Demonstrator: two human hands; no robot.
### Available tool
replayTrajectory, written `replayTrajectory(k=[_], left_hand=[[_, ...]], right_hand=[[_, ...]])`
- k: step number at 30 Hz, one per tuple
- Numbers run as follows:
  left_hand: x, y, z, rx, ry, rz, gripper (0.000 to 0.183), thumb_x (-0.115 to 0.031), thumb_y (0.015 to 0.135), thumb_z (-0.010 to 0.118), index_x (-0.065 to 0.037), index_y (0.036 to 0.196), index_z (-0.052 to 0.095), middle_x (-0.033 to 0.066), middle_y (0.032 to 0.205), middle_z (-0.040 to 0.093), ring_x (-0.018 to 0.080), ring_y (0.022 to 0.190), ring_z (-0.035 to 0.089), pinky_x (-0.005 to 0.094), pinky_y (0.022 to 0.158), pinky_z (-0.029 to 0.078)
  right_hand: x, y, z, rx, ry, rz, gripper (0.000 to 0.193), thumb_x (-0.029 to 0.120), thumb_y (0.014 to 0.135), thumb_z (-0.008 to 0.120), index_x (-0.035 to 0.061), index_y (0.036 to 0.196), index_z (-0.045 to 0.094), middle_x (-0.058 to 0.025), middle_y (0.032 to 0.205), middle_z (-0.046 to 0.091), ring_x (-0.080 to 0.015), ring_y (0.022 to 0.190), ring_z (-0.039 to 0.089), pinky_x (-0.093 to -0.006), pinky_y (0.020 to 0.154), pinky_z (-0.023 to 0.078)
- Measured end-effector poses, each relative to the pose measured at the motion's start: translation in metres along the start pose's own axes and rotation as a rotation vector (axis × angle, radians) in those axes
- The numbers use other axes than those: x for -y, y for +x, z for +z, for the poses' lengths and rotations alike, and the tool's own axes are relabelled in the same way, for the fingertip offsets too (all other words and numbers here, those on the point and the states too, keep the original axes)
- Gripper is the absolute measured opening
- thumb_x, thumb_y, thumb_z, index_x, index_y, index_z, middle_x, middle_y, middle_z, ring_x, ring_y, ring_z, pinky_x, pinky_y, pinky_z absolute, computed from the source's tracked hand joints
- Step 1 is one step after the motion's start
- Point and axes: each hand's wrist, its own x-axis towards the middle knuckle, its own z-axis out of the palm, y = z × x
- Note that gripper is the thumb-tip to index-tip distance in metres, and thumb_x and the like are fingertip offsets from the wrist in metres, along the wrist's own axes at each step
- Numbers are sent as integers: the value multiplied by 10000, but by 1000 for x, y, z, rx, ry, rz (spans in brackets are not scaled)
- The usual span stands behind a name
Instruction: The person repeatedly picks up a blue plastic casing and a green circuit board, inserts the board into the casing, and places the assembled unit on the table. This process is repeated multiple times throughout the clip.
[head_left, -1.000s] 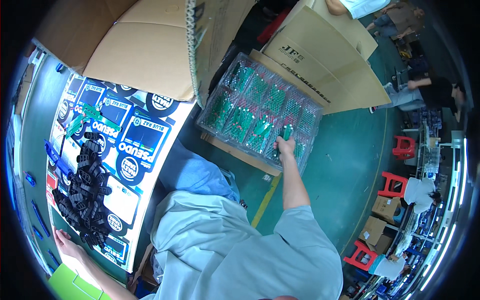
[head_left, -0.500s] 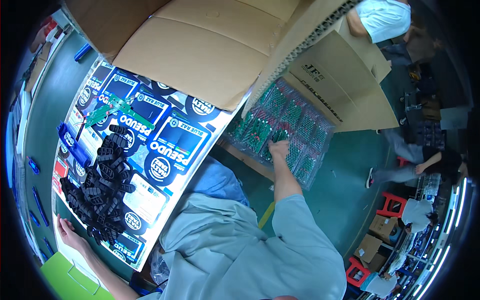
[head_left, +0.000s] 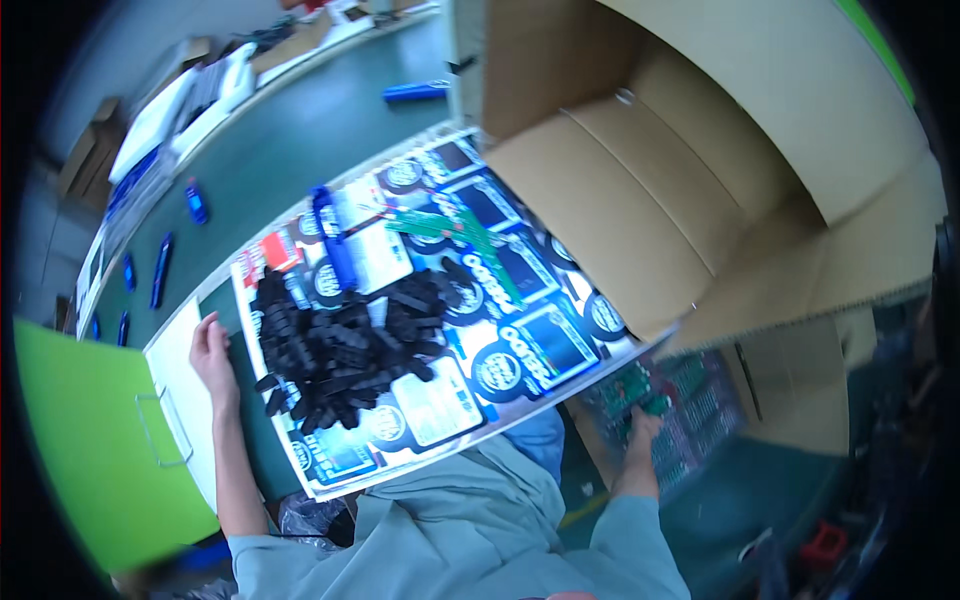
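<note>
Low on your right, past the blue, black and white printed sheets [head_left: 550, 350]: your right hand [head_left: 645, 424] is down at a clear plastic tray [head_left: 728, 428], where small green circuit boards [head_left: 690, 374] lie; motion blur softens the detail.
Right-hand grip: your fingers are drawn in against one green board [head_left: 655, 405]; you cannot tell from this view whether they have closed on it or only touch it.
Left-hand grip: your left hand [head_left: 212, 352] lies between the sheets and a bright green folder with a wire clip [head_left: 80, 440], fingers loosely curled, nothing visible in it.
Printed sheets: they bear a heap of small black ribbed pieces [head_left: 340, 350], a long blue plastic tool [head_left: 333, 240] and crossed green boards [head_left: 490, 262].
Cardboard box: the large open brown box [head_left: 610, 190] juts out above the tray, so a low hand path around its corner seems safest.
Board handling: pinching a single board by its edges should spare its parts; neighbours could snag, so separate them gently.
</note>
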Motion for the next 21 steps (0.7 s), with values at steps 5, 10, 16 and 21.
replayTrajectory(k=[5,10,16,21], left_hand=[[-21,-15,0,-27,-15,-14,198,-117,1019,576,0,1136,685,-12,827,574,63,749,499,222,689,420],[-21,-20,-3,-31,4,10,202,-118,1009,574,-4,1129,692,0,829,617,67,744,537,225,672,444],[-15,-14,6,0,-65,59,185,-113,991,604,-3,1106,698,8,842,649,68,753,573,228,684,468],[-20,-13,3,-12,-58,58,178,-119,995,605,-13,1095,706,2,838,650,71,756,574,229,690,471]], right_hand=[[13,-45,-21,38,232,-149,934,191,692,889,-32,1425,354,-280,1335,585,-413,1209,608,-443,1079,477],[-5,1,-24,39,203,-81,875,140,783,820,-33,1478,316,-273,1367,562,-406,1231,589,-463,1081,469],[-50,71,-40,196,494,-361,636,29,812,714,0,1401,477,-166,1263,600,-302,1091,623,-446,927,527],[-34,-52,-134,401,366,-480,785,14,772,741,11,1465,373,-170,1316,547,-289,1129,592,-411,985,493]])
